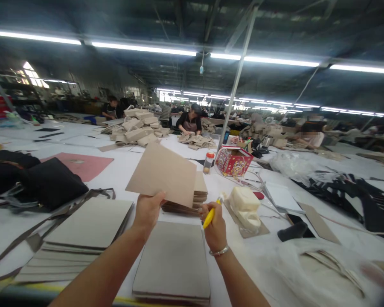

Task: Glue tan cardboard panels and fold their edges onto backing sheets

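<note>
My left hand (149, 209) grips the near edge of a tan cardboard sheet (164, 172), which is raised and tilted over a stack of brown sheets (201, 187). In my right hand (215, 226) is a brush with a yellow handle (212, 213), its pale bristles pointing up and away. Between my forearms lies a stack of grey-beige boards (174, 256). To the left of it sits another stack of similar boards (92, 221). Just right of my right hand stands a cream-coloured block-like container (245, 202) on a piece of board; its contents are hidden.
A red patterned box (233, 161) and a red-lidded jar (208, 163) stand beyond my right hand. A black bag (51, 183) lies left, near a pink sheet (83, 166). Plastic wrapping (326, 273) covers items at lower right. Farther back, people work beside heaped tan pieces (137, 128).
</note>
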`<state>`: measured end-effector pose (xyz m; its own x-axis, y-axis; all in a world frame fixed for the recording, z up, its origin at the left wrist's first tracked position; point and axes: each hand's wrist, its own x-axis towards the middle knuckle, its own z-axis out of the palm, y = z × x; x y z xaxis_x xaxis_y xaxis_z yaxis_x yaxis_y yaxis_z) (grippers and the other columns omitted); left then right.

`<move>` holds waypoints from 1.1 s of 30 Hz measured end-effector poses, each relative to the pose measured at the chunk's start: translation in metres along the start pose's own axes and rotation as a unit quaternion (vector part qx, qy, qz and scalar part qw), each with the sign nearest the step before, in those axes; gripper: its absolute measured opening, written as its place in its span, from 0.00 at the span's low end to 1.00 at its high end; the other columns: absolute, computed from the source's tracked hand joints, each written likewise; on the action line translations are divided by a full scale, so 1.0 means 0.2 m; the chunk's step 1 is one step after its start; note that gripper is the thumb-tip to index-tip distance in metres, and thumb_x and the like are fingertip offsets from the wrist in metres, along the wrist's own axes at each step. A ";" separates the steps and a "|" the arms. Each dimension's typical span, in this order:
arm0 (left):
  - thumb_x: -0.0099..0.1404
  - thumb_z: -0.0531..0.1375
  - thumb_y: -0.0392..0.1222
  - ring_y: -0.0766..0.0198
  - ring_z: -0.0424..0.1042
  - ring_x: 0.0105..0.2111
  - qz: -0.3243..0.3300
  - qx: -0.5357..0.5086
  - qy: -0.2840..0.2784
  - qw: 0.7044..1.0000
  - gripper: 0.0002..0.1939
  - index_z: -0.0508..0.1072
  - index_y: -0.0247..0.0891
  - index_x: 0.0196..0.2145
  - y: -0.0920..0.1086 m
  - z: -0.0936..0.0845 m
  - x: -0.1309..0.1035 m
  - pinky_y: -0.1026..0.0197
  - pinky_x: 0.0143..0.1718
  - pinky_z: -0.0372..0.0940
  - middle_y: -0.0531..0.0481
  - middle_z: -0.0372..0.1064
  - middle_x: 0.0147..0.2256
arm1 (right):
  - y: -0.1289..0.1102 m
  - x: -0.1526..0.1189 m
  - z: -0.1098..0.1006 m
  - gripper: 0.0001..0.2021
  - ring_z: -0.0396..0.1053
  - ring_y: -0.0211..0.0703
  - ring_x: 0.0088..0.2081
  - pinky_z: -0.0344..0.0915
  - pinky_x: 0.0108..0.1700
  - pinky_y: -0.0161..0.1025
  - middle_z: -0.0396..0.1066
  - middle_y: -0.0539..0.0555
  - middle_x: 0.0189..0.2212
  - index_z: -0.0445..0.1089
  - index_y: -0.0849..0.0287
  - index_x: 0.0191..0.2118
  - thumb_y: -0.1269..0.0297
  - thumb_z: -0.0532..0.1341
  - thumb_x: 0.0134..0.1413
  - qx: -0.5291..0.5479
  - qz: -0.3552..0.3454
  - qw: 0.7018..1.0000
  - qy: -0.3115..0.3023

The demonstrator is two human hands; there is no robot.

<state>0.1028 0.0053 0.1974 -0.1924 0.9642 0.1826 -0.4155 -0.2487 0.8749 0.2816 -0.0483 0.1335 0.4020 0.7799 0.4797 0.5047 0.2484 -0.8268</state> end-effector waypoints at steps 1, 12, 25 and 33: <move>0.42 0.66 0.37 0.61 0.71 0.34 -0.042 -0.051 -0.001 0.998 0.16 0.71 0.36 0.32 -0.04 -0.02 -0.06 0.60 0.33 0.67 0.52 0.72 0.31 | 0.00 -0.02 0.03 0.12 0.70 0.40 0.32 0.67 0.33 0.38 0.69 0.52 0.32 0.58 0.57 0.41 0.54 0.52 0.57 -0.016 0.000 1.000 0.010; 0.53 0.62 0.52 0.65 0.70 0.32 -0.183 -0.050 0.003 0.982 0.16 0.71 0.39 0.36 -0.26 -0.51 -0.32 0.65 0.29 0.65 0.51 0.71 0.32 | 0.18 -0.37 -0.09 0.11 0.62 0.36 0.26 0.63 0.31 0.35 0.61 0.47 0.26 0.56 0.57 0.38 0.57 0.57 0.53 -0.041 0.011 0.999 0.007; 0.56 0.54 0.52 0.67 0.60 0.23 -0.135 0.503 -0.189 0.833 0.18 0.66 0.37 0.18 -0.47 -0.85 -0.23 0.64 0.25 0.52 0.55 0.61 0.18 | 0.41 -0.51 -0.08 0.15 0.66 0.40 0.24 0.60 0.26 0.35 0.67 0.53 0.26 0.59 0.58 0.36 0.50 0.51 0.56 -0.239 0.041 0.962 -0.126; 0.55 0.54 0.50 0.65 0.63 0.24 -0.159 0.498 -0.177 0.834 0.15 0.67 0.37 0.19 -0.51 -0.86 -0.16 0.64 0.26 0.54 0.54 0.65 0.20 | 0.44 -0.49 -0.04 0.16 0.68 0.44 0.23 0.59 0.26 0.37 0.70 0.54 0.27 0.59 0.57 0.37 0.48 0.49 0.56 -0.292 0.045 0.943 -0.151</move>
<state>-0.0013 -0.0164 0.0243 0.1355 0.9773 -0.1631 0.5823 0.0546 0.8112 0.2936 -0.1080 0.0162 0.2710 0.9329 0.2373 0.8491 -0.1156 -0.5154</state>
